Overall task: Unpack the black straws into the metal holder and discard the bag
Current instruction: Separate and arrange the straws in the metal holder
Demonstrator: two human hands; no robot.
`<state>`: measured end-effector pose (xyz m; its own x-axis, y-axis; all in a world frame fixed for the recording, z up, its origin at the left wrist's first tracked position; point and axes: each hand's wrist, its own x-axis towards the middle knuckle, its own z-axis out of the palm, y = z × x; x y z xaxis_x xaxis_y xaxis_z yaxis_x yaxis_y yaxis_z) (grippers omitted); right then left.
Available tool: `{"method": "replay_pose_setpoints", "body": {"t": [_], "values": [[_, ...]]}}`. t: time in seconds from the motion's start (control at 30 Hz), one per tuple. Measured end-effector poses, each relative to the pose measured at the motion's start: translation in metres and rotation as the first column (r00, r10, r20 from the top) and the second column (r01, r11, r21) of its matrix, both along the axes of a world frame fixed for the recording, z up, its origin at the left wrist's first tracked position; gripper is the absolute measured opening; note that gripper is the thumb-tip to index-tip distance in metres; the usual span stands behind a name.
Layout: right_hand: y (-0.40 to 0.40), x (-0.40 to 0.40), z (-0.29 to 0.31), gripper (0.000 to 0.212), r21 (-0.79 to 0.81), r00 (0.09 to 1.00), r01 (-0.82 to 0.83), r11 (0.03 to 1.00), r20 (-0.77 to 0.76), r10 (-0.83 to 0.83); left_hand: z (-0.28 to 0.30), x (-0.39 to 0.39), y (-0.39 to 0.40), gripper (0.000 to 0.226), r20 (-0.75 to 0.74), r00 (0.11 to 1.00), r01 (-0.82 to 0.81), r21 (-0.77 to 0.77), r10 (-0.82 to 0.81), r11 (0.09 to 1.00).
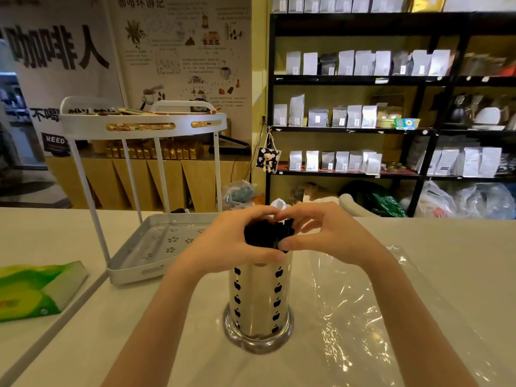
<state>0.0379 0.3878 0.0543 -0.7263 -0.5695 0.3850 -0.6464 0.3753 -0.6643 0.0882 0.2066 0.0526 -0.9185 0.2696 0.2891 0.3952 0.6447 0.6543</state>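
Black straws (268, 233) between cupped hands (279, 238)

Pale bench (173, 344); on it a metal holder (258, 303), clear plastic bag (363, 317), white 2-tier rack (134, 263), green tissue pack (36, 289).

My left hand (237, 241) and right hand (329, 233) are bare. No sleeve covers either forearm in view. Fingernails are short and unpainted.
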Motion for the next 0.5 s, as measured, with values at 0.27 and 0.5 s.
{"method": "replay_pose_setpoints", "body": {"t": [0.27, 0.5], "values": [[0.004, -0.002, 0.002, 0.027, -0.039, 0.999, 0.032, 0.999, -0.017, -0.033, -0.003, -0.001, 0.009, 0.064, -0.157, 0.987, -0.015, 0.079, 0.027, 0.997], [0.010, 0.002, 0.007, 0.016, -0.043, 0.997, 0.048, 0.998, -0.057, -0.051, -0.003, -0.001, 0.014, 0.044, -0.159, 0.986, -0.032, 0.116, 0.051, 0.993]]}}
